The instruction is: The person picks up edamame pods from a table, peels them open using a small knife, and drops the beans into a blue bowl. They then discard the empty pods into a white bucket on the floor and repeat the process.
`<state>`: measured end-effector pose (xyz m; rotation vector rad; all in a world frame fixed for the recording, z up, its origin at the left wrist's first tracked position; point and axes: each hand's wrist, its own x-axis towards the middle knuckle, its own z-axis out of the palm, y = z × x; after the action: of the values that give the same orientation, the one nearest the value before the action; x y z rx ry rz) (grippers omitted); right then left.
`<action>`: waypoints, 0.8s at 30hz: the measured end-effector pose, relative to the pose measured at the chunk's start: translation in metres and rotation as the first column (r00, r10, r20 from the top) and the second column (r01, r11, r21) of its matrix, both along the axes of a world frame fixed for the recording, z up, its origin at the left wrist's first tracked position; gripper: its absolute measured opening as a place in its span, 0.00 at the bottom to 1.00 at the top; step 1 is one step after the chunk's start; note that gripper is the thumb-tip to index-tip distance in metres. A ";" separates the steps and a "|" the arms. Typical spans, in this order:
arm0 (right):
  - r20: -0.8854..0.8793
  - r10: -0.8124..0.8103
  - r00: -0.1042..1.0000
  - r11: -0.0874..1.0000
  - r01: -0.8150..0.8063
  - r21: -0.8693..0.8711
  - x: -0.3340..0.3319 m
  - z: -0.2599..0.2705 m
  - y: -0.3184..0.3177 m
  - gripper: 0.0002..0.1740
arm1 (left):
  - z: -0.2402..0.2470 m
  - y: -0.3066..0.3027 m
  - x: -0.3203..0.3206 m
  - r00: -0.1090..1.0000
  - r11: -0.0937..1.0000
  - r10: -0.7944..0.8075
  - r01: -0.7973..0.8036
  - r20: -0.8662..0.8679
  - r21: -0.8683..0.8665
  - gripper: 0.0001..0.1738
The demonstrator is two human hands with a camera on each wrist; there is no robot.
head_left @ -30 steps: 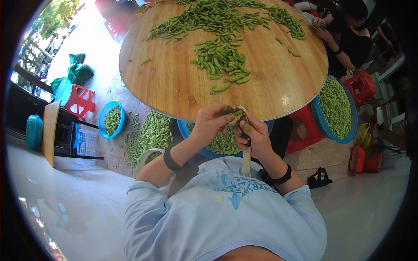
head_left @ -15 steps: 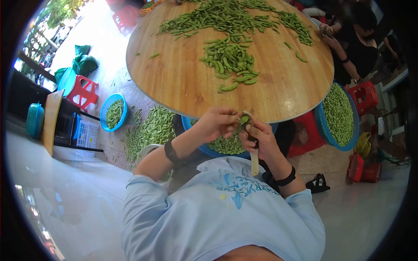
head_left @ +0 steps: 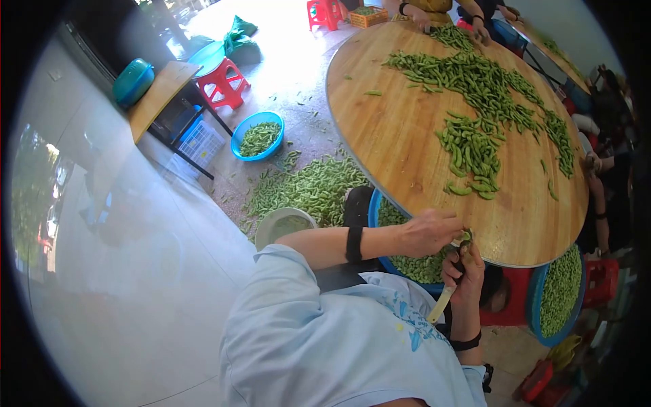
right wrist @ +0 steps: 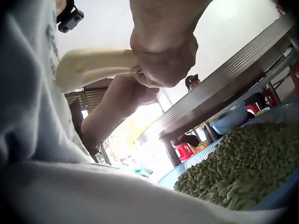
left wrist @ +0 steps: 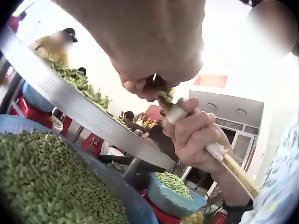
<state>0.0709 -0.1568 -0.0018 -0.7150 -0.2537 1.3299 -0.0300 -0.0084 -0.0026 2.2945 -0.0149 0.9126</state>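
My left hand (head_left: 427, 233), in front of the round table's near edge, pinches a green soybean pod (head_left: 466, 235) at its fingertips. Right beside it, my right hand (head_left: 466, 271) grips a tool by its long cream handle (head_left: 441, 305); the tool's working end is hidden among the fingers. The left wrist view shows a white wrap (left wrist: 176, 114) on a right-hand digit, close to the pod (left wrist: 168, 95). Under both hands, a blue basin (head_left: 375, 217) holds shelled green beans (left wrist: 51, 182).
Piled soybean pods (head_left: 475, 81) cover part of the wooden table (head_left: 400, 136). More pods (head_left: 305, 186) lie on the floor near a white bucket (head_left: 261, 234) and a small blue basin (head_left: 237, 146). Another blue basin (head_left: 536, 312) of beans stands right. Other people's hands (head_left: 478, 30) reach across the far side.
The head view has swung left, so the table and both hands appear farther right. Both hands stay together around the pod, and the right hand keeps its grip on the cream handle.
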 end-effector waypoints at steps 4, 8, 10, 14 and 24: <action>0.461 -0.216 0.861 0.971 0.241 0.004 0.004 -0.016 0.005 0.14 | -0.008 -0.008 0.004 0.996 0.961 -0.009 -0.016 -0.090 -0.278 0.09; 0.796 -0.222 0.563 0.942 0.335 0.026 0.014 -0.025 0.002 0.14 | 0.003 -0.020 -0.005 0.995 0.959 -0.021 -0.007 -0.098 -0.283 0.10; 0.935 -0.295 0.198 0.907 0.367 0.208 0.012 -0.020 0.010 0.15 | 0.006 -0.020 -0.005 0.982 0.961 -0.050 -0.002 -0.181 -0.278 0.11; 0.959 -0.208 -0.194 0.943 0.221 0.249 0.020 -0.013 0.007 0.18 | 0.000 -0.023 -0.005 0.969 0.955 -0.043 -0.032 -0.245 -0.295 0.11; 0.914 -0.194 -0.356 0.938 0.206 0.279 0.027 -0.024 0.006 0.14 | -0.010 -0.027 -0.001 0.985 0.951 -0.008 -0.046 -0.172 -0.306 0.10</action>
<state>0.0984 -0.1509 -0.0255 -1.7297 -1.4676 -0.1132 -0.0309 -0.0349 -0.0127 2.0725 0.2112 0.6700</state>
